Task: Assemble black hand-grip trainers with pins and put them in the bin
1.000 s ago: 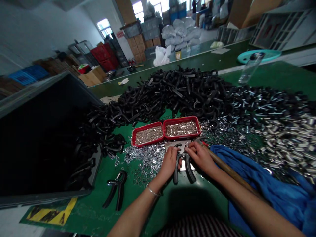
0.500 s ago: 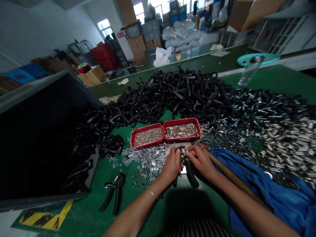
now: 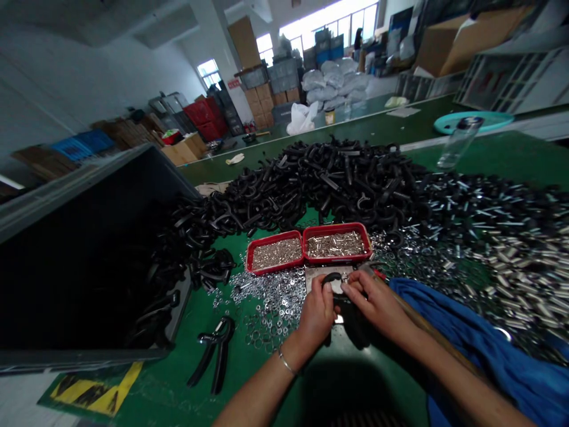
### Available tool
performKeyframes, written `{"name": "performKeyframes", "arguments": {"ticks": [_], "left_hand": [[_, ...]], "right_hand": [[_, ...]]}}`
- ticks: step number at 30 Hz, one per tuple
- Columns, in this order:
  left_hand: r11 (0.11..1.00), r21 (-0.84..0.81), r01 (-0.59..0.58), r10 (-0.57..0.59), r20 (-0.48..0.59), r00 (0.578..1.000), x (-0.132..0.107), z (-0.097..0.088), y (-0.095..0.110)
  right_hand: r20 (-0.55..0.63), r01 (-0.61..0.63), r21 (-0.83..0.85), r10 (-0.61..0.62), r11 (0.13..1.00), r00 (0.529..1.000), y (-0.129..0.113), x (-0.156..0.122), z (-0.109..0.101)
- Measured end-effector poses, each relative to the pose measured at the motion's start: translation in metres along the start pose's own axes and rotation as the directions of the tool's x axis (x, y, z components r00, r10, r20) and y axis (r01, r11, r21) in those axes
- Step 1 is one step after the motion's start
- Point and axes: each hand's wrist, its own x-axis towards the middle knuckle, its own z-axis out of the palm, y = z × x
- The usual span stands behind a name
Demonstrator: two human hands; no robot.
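Observation:
My left hand (image 3: 317,308) is closed round a black hand gripper (image 3: 353,326), whose handles point down toward me. At its far end my right hand (image 3: 373,296) pinches a small shiny metal part (image 3: 345,277), too small to name exactly. Both hands work just above a flat metal plate (image 3: 313,273). Beyond the plate stand two red trays (image 3: 304,252) of small metal pins. Loose washers and nuts (image 3: 282,299) lie left of my left hand. Another hand gripper (image 3: 216,353), with a spring across its handles, lies on the green table nearer me.
A heap of black handles (image 3: 320,178) spans the back. At left stands a large dark bin (image 3: 178,350). A hammer's wooden handle (image 3: 420,320) and a blue cloth (image 3: 471,338) lie beside my right arm. Metal sleeves (image 3: 533,273) and a clear bottle (image 3: 457,145) are at right.
The whole view has shifted a little, so things sit lower and further right. My hands stay over the plate, still on the hand gripper and the small metal part.

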Motion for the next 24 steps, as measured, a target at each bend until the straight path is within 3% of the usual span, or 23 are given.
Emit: {"name": "performKeyframes", "arguments": {"ticks": [3,6,8,11,13,15,17,19,22,24], "left_hand": [[0.980,0.190,-0.058,0.053,0.032,0.998,0.000,-0.007,0.005],[0.919,0.374,-0.124,0.056,0.188,0.981,-0.002,-0.018,0.013],[0.865,0.465,-0.191,0.046,0.306,0.951,-0.004,-0.024,0.020],[0.796,0.535,-0.284,0.053,0.406,0.913,-0.005,-0.030,0.025],[0.792,0.536,-0.294,0.057,0.414,0.909,-0.002,-0.030,0.023],[0.810,0.521,-0.270,0.048,0.399,0.916,0.004,-0.026,0.015],[0.810,0.533,-0.245,0.038,0.369,0.929,0.015,-0.022,0.005],[0.766,0.576,-0.285,0.088,0.345,0.934,0.029,-0.021,-0.002],[0.652,0.636,-0.413,0.259,0.325,0.910,0.054,-0.029,-0.003],[0.595,0.670,-0.444,0.324,0.305,0.896,0.076,-0.037,0.002]], "right_hand": [[0.154,0.003,0.028,-0.007,1.000,0.988,-0.005,0.002,-0.007],[0.317,-0.084,0.102,0.048,0.991,0.947,-0.009,-0.002,-0.009],[0.358,-0.118,0.110,0.072,0.987,0.931,-0.009,-0.007,-0.005],[0.268,-0.042,0.053,0.027,0.998,0.963,-0.007,-0.014,0.006],[0.211,-0.016,0.002,0.015,1.000,0.977,-0.003,-0.015,0.013],[0.234,-0.021,-0.094,0.042,0.995,0.971,0.001,-0.010,0.013],[0.251,-0.019,-0.266,0.088,0.964,0.964,0.006,0.002,0.001],[0.181,-0.004,-0.416,0.087,0.910,0.980,0.012,0.020,-0.020],[0.049,0.052,-0.527,-0.030,0.849,0.998,0.023,0.055,-0.056],[0.063,0.101,-0.619,-0.079,0.779,0.995,0.029,0.078,-0.070]]}}
